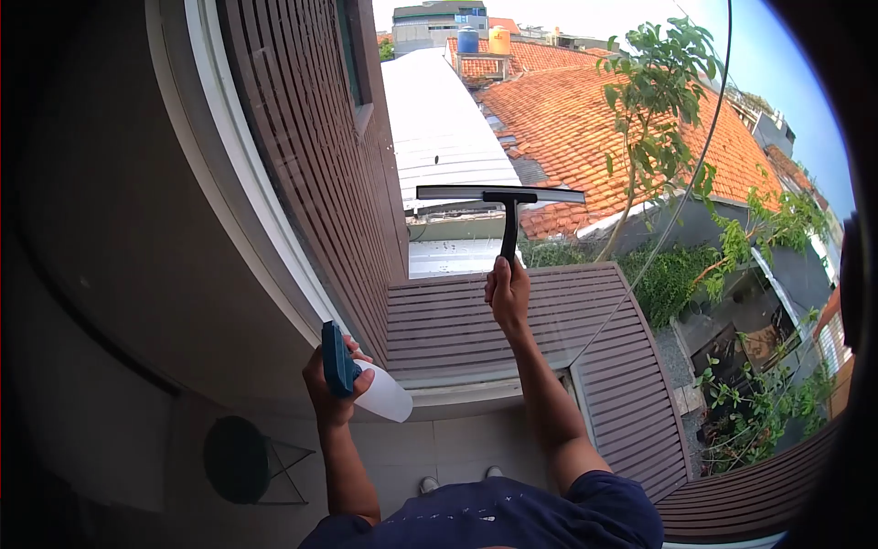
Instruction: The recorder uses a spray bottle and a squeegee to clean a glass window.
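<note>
My right hand [509,295] is closed round the black handle of a window squeegee [509,223], whose wide grey-and-black head points away from me, level across the view. The squeegee is in front of a large window pane; whether its blade touches the glass I cannot tell. Lower and to the left, my left hand [336,384] grips a spray bottle [387,393] with a teal trigger head and a translucent white body, near the white window frame [274,264].
A dark round stool [236,460] with thin metal legs stands at lower left on the tiled floor [398,446]. A window sill [466,396] runs before me. Beyond the glass are brown slatted cladding [466,322], orange tiled roofs [583,110] and a tree [634,123].
</note>
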{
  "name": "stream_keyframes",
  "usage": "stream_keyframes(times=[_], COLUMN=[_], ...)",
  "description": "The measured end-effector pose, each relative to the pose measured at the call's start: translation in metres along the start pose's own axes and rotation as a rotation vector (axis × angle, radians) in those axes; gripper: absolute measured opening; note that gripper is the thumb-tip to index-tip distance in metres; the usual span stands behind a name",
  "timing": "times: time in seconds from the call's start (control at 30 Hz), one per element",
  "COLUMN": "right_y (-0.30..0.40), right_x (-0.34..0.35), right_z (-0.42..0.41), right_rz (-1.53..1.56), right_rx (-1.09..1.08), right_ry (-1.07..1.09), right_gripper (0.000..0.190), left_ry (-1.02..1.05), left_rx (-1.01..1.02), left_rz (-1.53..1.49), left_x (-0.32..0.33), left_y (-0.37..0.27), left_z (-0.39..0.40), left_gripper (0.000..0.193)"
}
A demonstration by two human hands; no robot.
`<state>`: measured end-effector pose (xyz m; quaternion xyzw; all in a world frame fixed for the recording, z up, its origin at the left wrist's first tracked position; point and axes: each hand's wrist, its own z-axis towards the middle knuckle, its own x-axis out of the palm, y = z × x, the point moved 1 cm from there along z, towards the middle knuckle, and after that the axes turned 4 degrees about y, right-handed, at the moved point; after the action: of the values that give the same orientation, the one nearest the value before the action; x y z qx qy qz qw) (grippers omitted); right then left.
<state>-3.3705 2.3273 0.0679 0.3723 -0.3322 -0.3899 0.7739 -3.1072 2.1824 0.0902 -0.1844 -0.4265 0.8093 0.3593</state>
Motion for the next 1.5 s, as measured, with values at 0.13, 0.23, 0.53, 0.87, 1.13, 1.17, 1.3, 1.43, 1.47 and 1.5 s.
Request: stream_keyframes(times=[0.13, 0.23, 0.53, 0.87, 1.13, 1.17, 1.3, 1.43, 1.47, 1.5], right_y=[0.093, 0.155, 0.236, 0.118, -0.023, -0.032, -0.033, -0.012, 0.001, 0.028], right_x=[0.054, 0.103, 0.202, 0.172, 0.107, 0.099, 0.094, 0.106, 0.111, 0.123], right_z=[0.054, 0.099, 0.214, 0.149, 0.008, -0.001, -0.008, 0.014, 0.024, 0.034], right_rz=[-0.011, -0.103, -0.229, -0.505, -0.602, -0.642, -0.593, -0.376, -0.286, -0.192], right_rx=[-0.128, -0.228, -0.348, -0.349, -0.150, -0.067, -0.031, -0.145, -0.170, -0.188], right_ry=[0.134, 0.184, 0.107, 0.051, 0.055, 0.086, 0.158, 0.188, 0.216, 0.248], right_gripper=[0.035, 0.037, 0.050, 0.052, 0.030, 0.029, 0.029, 0.030, 0.029, 0.028], left_ry=[0.013, -0.011, -0.047, -0.053, -0.017, -0.002, -0.022, -0.062, -0.074, -0.083], left_rx=[-0.001, 0.011, 0.001, -0.026, -0.021, -0.015, -0.044, -0.027, -0.023, -0.029], left_rz=[0.004, -0.008, -0.012, -0.073, -0.018, 0.002, 0.049, -0.029, -0.034, -0.022], left_x=[-0.013, -0.025, -0.061, -0.074, -0.071, -0.068, -0.066, -0.060, -0.058, -0.058], left_y=[-0.005, -0.005, 0.005, 0.016, 0.014, 0.012, 0.006, -0.005, -0.006, -0.009], left_z=[-0.002, -0.001, -0.006, -0.002, 0.001, 0.001, -0.006, -0.011, -0.012, -0.015], left_gripper=[0.050, 0.050, 0.049, 0.048, 0.055, 0.056, 0.058, 0.047, 0.046, 0.046])
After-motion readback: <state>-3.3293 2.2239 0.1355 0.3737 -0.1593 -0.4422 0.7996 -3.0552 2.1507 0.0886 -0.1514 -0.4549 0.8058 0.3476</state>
